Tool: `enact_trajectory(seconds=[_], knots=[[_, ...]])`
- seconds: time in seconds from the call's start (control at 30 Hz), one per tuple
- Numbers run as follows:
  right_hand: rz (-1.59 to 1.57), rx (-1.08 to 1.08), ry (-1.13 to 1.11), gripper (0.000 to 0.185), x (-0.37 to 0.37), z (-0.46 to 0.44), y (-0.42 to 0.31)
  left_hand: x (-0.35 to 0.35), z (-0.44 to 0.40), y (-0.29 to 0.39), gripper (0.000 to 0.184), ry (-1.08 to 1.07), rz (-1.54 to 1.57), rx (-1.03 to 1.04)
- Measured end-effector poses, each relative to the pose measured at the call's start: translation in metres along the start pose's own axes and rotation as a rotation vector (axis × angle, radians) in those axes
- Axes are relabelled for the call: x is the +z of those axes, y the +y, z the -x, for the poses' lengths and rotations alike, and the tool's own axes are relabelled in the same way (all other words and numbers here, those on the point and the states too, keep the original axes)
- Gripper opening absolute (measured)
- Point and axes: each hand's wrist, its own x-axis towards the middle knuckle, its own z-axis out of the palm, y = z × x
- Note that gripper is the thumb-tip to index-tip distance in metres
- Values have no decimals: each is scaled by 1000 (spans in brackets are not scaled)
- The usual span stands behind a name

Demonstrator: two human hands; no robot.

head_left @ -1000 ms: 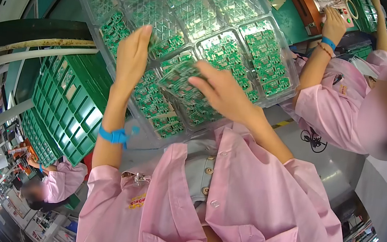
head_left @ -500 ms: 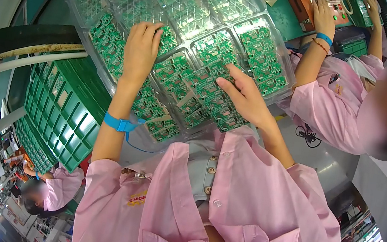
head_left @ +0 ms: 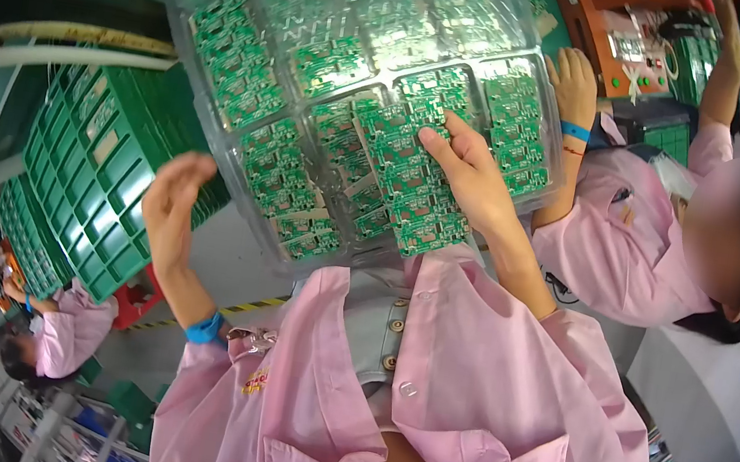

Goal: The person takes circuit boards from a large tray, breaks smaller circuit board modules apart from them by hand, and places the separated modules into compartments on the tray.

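Note:
A green circuit board panel [head_left: 407,174] is pinched at its upper right edge between the thumb and fingers of my right hand [head_left: 474,175]. It lies tilted over the near compartments of a clear plastic tray [head_left: 222,144], whose compartments hold more green boards. My left hand [head_left: 175,202] is off the tray on the left, beside a green crate, with its fingers curled loosely and nothing visible in them. A blue strap is around my left wrist.
Green crates [head_left: 80,154] stand at the left, near a pale rail [head_left: 61,59]. At the right a co-worker in pink [head_left: 617,239] reaches near an orange fixture [head_left: 601,27] with buttons. Another person [head_left: 68,329] is at the lower left.
My left hand has left the tray and moved left and down toward the crate. The panel, blurred one second ago, is now turned steeper in my right hand. The co-worker's hand has moved down.

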Motion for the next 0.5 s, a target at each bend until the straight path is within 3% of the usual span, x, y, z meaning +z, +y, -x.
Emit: enact_trajectory(seconds=[0.07, 0.1, 0.17, 0.23, 0.3, 0.37, 0.43, 0.5], knots=[[-12, -58, -63, 45, 9, -8, -4, -41, 38, -7, 30, -80, 169, 7], [-20, -87, -96, 44, 15, -11, -5, -52, 49, -1, 31, -325, 205, -157], [-12, -113, -145, 43, 27, -14, -10, -65, 65, 5, 31, -551, 158, -423], [112, -253, -233, 36, 41, -10, -23, -61, 62, 28, 30, -508, 91, -524], [228, -398, -333, 30, 57, -6, -35, -20, 35, 52, 29, -147, -175, -221], [262, -434, -377, 30, 78, -1, -43, 31, 6, 73, 28, 105, -319, -49], [310, -503, -400, 31, 93, 2, -51, 54, -15, 62, 17, -77, -526, 22], [337, -543, -395, 32, 96, 2, -55, 61, -25, 68, 13, -182, -673, -56]])
